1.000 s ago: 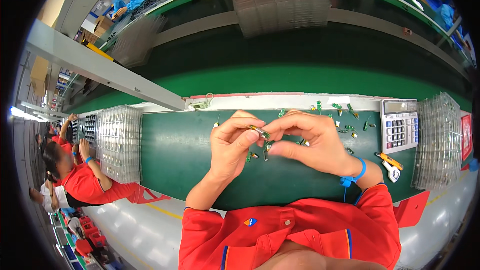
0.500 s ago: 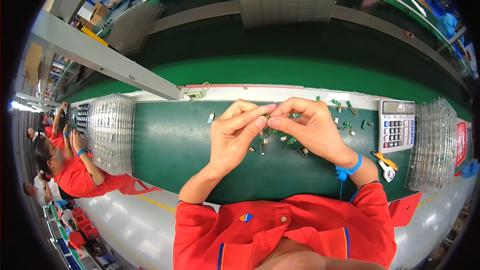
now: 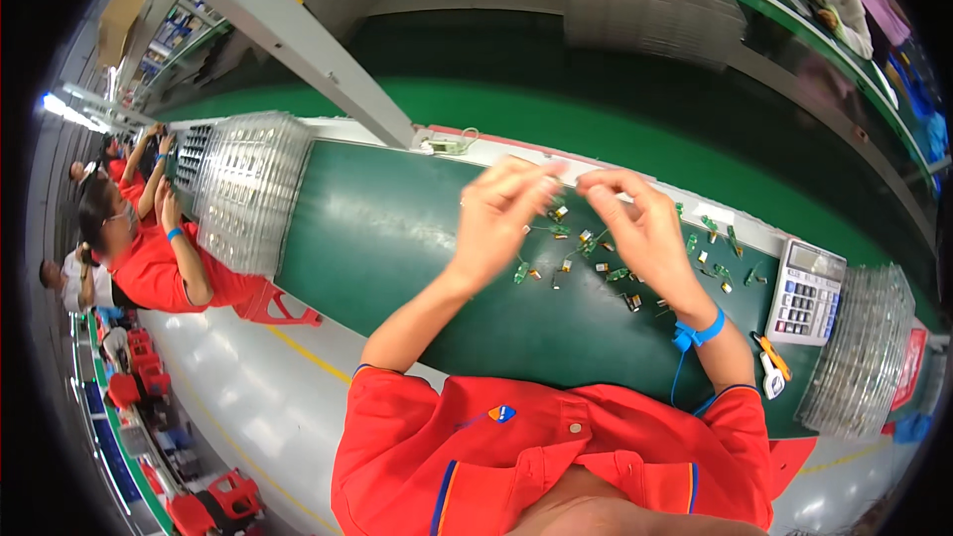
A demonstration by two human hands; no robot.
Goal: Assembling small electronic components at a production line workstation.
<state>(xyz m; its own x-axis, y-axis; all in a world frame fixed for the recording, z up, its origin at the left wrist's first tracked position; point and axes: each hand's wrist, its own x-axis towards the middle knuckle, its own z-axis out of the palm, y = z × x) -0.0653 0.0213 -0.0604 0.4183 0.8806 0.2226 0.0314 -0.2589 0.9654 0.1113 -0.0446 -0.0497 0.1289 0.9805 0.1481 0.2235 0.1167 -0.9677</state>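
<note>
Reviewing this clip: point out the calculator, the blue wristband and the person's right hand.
Calculator (image 3: 806, 294): head view, on its keypad.
Blue wristband (image 3: 706, 332): head view, on the band itself.
Right hand (image 3: 645, 233): head view, middle of the hand.

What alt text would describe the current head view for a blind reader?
A person's left hand and right hand hover above small circuit boards scattered on a green workbench, with a calculator and clear plastic trays at right.
</note>
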